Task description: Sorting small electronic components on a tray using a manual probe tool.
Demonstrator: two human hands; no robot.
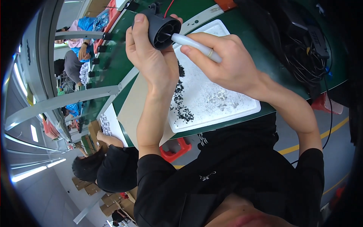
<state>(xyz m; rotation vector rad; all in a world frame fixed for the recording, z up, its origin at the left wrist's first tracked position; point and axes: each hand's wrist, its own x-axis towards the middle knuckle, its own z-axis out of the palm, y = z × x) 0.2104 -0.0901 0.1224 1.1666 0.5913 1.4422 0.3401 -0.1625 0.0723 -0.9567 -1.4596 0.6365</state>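
Note:
My left hand (151, 56) is closed round a dark grey cylindrical plastic housing (154, 23), its open ribbed end turned to the right. A red wire rises from the housing's top. Between the fingers of my right hand (228, 56) is a white pen-shaped tool (194, 46), its thin tip reaching into the housing's open end. What the tip touches inside is too small to make out. Below both hands lies a white foam tray (242, 108) holding small black parts (183, 109) along its left side and small shiny washer-like rings (221, 100) nearer the middle.
The tray rests on a green table (261, 49). A brown cardboard sheet (132, 108) lies left of it. Black bags and coiled cables (302, 56) fill the right back. A person in black (117, 166) sits at the left; a red stool (177, 150) stands beneath the table edge.

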